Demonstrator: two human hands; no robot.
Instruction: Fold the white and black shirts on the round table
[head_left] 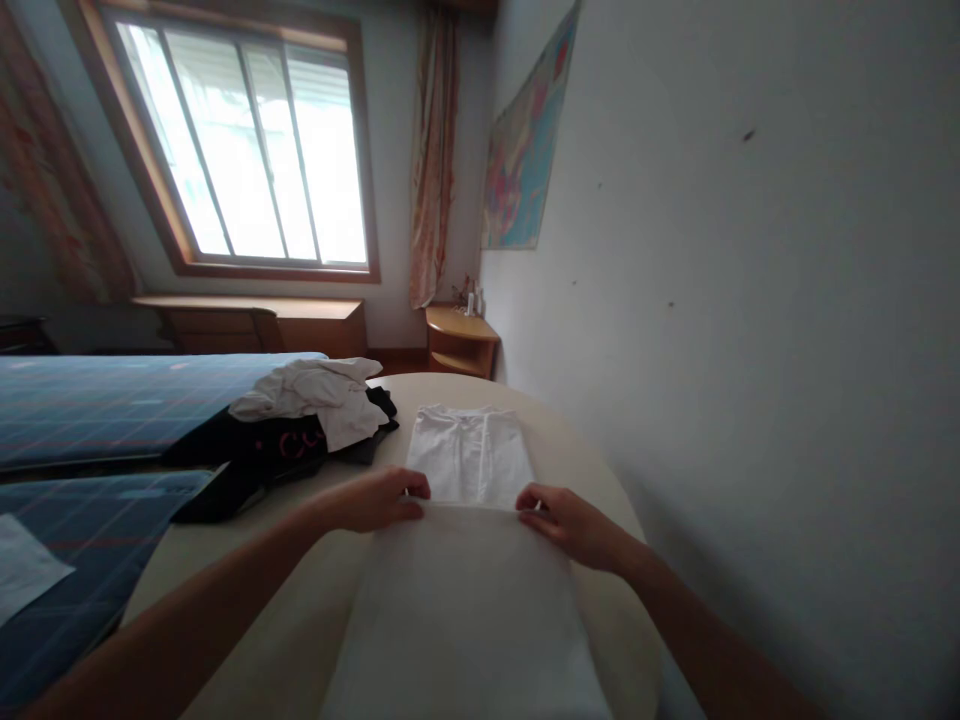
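A white garment (472,610) lies lengthwise on the round cream table (592,450), with a straight crosswise edge of its flat near part at mid-length. Beyond that edge shows its wrinkled far part, with seams down the middle. My left hand (386,498) pinches the left end of the edge between thumb and fingers. At the right end, my right hand (566,522) grips the same edge in a similar pinch. Both hands are close to the table top. Which kind of garment it is, I cannot tell.
A pile of clothes, with a white garment (319,395) over a black one with pink lettering (277,440), lies on the table's left side, reaching toward the blue plaid bed (135,410). A white wall (750,400) runs close along the right. A corner shelf (461,325) stands behind.
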